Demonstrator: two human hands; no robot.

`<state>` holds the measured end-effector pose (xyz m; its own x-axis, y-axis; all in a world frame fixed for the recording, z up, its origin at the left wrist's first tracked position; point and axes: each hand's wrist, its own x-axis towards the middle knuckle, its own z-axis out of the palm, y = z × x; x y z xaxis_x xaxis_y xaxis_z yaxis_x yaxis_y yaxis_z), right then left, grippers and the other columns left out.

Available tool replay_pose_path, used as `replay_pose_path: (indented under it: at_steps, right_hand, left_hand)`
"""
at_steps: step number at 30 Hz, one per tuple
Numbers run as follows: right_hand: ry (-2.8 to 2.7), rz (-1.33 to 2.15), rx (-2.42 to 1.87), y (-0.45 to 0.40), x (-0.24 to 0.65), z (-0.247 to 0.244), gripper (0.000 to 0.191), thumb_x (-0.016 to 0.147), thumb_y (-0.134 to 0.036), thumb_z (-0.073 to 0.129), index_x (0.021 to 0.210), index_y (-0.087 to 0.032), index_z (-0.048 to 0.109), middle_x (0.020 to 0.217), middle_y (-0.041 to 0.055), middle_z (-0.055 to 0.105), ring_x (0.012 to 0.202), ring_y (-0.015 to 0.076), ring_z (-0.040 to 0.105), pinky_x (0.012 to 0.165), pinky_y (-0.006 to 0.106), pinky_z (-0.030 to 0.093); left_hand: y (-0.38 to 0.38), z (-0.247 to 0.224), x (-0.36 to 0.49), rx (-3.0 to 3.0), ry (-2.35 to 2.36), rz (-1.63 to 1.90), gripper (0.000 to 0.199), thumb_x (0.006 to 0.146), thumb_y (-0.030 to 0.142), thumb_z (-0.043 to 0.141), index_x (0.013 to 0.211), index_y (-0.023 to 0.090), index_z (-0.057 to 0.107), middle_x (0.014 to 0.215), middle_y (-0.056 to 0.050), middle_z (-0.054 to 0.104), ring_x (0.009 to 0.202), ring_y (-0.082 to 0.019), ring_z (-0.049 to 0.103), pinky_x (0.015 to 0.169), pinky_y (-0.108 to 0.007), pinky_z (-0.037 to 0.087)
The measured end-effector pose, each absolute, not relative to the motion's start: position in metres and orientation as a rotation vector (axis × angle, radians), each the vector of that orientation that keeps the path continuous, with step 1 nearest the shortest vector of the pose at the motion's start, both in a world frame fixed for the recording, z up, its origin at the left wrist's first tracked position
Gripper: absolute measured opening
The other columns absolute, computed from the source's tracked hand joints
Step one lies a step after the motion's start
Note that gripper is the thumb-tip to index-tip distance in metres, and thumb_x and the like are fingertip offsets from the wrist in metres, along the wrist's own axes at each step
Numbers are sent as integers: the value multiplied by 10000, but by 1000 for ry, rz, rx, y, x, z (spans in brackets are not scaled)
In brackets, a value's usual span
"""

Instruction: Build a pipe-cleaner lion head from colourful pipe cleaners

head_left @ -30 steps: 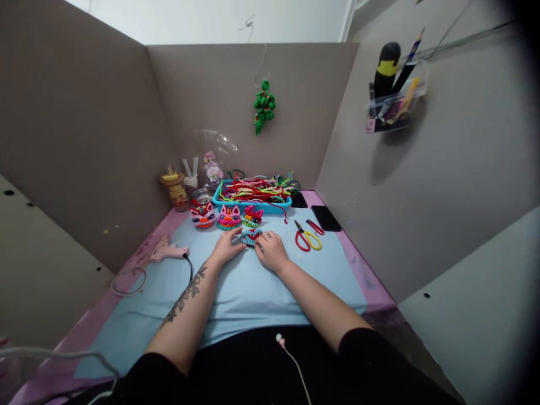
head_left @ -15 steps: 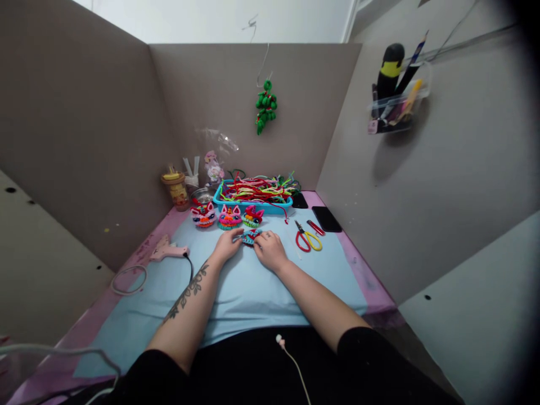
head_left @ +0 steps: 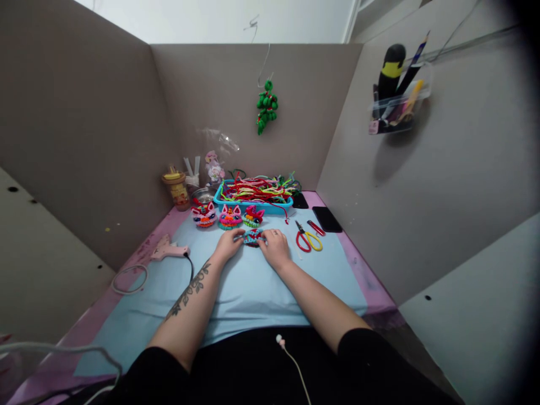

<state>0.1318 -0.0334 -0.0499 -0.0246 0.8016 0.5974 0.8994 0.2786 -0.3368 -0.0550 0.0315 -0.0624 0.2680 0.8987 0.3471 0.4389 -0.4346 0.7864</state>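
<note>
A small light-blue and red fuzzy craft piece [head_left: 252, 237], seemingly of pipe cleaners, rests low at the middle of the light-blue cloth [head_left: 248, 287]. My left hand [head_left: 229, 244] grips its left edge between thumb and fingers. On the opposite side, my right hand [head_left: 276, 247] pinches the right edge, its fingertips partly hidden. Just behind stand three finished-looking fuzzy animal heads: a red and pink one [head_left: 204, 216], a pink one [head_left: 230, 217] and a red one with a green and yellow base [head_left: 253, 216].
Behind the heads sits a blue tray [head_left: 265, 208] heaped with colourful pipe cleaners. Red-and-yellow-handled scissors [head_left: 307, 238], a red cutter [head_left: 316, 227] and a black phone [head_left: 327, 219] lie right. A pink glue gun [head_left: 169, 249] with its cable is left. Partition walls enclose the table.
My right hand has shifted slightly right and its fingers have drawn back toward the edge, so more of the blue and red piece shows. My left hand stays nearly still.
</note>
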Motion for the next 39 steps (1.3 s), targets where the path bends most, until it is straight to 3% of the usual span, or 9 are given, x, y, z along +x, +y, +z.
replay_pose_path:
  at_steps: [8, 23, 33, 39]
  right_hand:
    - [-1796, -54, -1684, -28, 135, -49, 109, 834, -315, 595, 836, -207, 609, 882, 60, 613, 894, 218, 509, 740, 293, 361]
    - [-1731, 146, -1564, -11, 142, -63, 76, 807, -167, 566, 806, -189, 639, 892, 67, 643, 927, 209, 512, 832, 301, 385]
    - [-1705, 197, -1553, -7, 143, -65, 69, 790, -176, 553, 778, -193, 618, 838, 48, 649, 870, 201, 522, 790, 289, 394]
    - [-1700, 207, -1567, -9, 141, -64, 71, 797, -187, 550, 776, -196, 617, 824, 43, 654, 855, 196, 528, 778, 281, 391]
  left_hand:
    - [31, -61, -54, 2170, 1266, 977, 319, 729, 160, 591, 1041, 167, 655, 1016, -86, 699, 965, -230, 637, 887, -358, 488]
    - [36, -66, -54, 2195, 1231, 984, 397, 683, 135, 663, 1079, 174, 664, 1052, -109, 695, 992, -270, 634, 920, -411, 470]
    - [33, -67, -54, 2244, 1163, 915, 562, 680, 173, 672, 1233, 190, 574, 1221, -87, 626, 1111, -261, 587, 973, -390, 438]
    - [30, -63, -52, 2314, 1216, 932, 471, 733, 160, 623, 1204, 181, 597, 1177, -93, 650, 1055, -244, 617, 952, -375, 452]
